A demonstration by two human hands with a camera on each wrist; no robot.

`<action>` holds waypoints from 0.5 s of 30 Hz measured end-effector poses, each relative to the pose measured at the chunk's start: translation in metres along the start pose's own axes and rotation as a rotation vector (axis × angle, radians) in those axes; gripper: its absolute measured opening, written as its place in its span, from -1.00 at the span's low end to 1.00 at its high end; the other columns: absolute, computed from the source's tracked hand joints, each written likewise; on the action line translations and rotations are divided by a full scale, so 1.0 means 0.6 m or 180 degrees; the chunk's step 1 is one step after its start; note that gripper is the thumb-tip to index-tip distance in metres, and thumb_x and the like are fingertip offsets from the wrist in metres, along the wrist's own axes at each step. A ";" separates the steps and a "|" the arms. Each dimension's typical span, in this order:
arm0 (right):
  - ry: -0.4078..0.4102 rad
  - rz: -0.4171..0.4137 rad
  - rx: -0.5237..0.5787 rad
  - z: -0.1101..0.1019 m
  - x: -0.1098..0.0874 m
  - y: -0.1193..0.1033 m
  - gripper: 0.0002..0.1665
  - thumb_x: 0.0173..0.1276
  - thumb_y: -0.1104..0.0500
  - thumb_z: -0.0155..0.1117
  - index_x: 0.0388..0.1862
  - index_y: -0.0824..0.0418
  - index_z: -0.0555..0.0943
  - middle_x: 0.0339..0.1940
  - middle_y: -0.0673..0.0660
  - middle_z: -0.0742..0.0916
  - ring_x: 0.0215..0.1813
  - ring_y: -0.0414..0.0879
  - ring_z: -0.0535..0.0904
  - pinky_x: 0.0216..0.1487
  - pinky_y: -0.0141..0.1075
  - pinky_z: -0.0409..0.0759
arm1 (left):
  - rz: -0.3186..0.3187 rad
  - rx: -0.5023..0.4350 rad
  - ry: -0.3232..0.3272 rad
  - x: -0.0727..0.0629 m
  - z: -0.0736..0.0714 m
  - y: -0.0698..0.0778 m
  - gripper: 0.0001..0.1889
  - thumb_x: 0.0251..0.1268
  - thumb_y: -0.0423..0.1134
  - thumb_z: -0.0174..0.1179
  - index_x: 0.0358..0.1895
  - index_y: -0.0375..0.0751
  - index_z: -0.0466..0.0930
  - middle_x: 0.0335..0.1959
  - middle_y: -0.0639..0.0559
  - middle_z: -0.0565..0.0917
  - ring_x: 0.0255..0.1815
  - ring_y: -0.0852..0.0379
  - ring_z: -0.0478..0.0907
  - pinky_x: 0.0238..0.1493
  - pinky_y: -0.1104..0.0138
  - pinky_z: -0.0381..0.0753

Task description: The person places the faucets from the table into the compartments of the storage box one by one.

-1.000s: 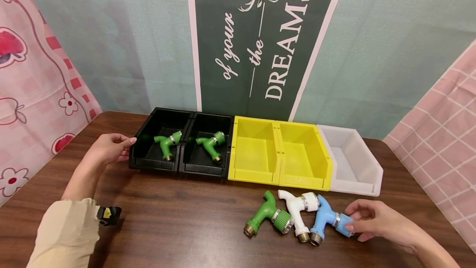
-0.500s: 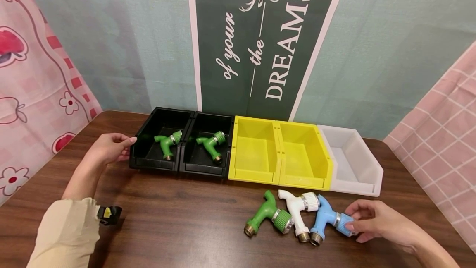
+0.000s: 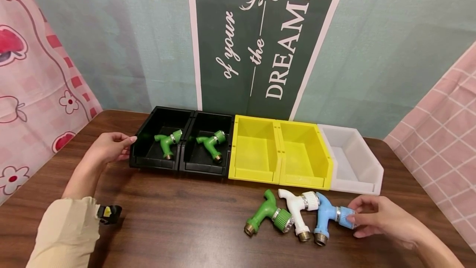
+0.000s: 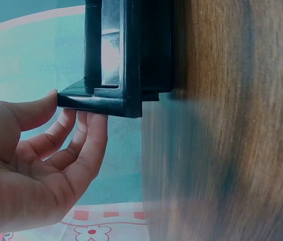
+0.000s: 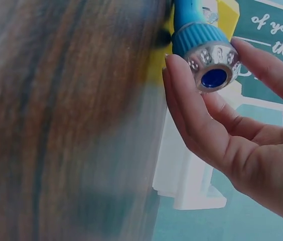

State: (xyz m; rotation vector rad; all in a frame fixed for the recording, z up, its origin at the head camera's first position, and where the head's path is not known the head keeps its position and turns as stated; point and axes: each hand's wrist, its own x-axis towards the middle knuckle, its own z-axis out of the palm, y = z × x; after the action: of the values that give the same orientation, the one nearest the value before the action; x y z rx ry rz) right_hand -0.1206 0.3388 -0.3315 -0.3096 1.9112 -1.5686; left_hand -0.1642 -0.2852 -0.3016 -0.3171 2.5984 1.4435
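My right hand [image 3: 383, 221] pinches the ribbed knob of a blue tap [image 3: 326, 213] between thumb and fingers. In the right wrist view, the knob's silver end cap [image 5: 217, 63] shows between the fingertips. Beside the blue tap lie a white tap [image 3: 296, 208] and a green tap [image 3: 265, 214] on the table. My left hand [image 3: 109, 148] holds the outer side of the leftmost black bin [image 3: 154, 163], thumb at its rim and fingertips against its wall [image 4: 101, 106]. One green tap [image 3: 166, 146] lies in that bin, another green tap [image 3: 211, 147] in the second black bin [image 3: 203, 169].
To the right of the black bins stand two yellow bins [image 3: 253, 175] and a white bin [image 3: 357, 187], all in one row. They stand on a brown wooden table [image 3: 178, 226] before a curtain [image 3: 160, 53] with printed lettering. Pink cloths [image 3: 33, 73] hang at both sides.
The blue tap has shifted slightly right and turned more upright in my right hand, its threaded end drawing away from the white tap. My left hand has stayed at the black bin.
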 end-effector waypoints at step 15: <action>0.0268 -0.0323 -0.0165 -0.010 -0.001 0.000 -0.83 0.31 0.42 0.06 -0.13 0.33 0.47 -0.23 0.14 0.57 -0.22 -0.04 0.60 -0.19 -0.05 0.57 | 0.0025 -0.0036 0.0010 0.000 0.001 0.000 -0.53 0.40 -0.11 -0.08 -0.03 -0.60 0.32 -0.39 -0.09 0.45 -0.43 0.21 0.44 -0.30 0.36 0.61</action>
State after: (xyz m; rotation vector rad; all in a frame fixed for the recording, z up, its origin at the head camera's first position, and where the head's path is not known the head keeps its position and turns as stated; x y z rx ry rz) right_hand -0.1237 0.3441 -0.3306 -0.3736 2.0317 -1.6227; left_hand -0.1640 -0.2845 -0.3016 -0.3111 2.5979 1.4619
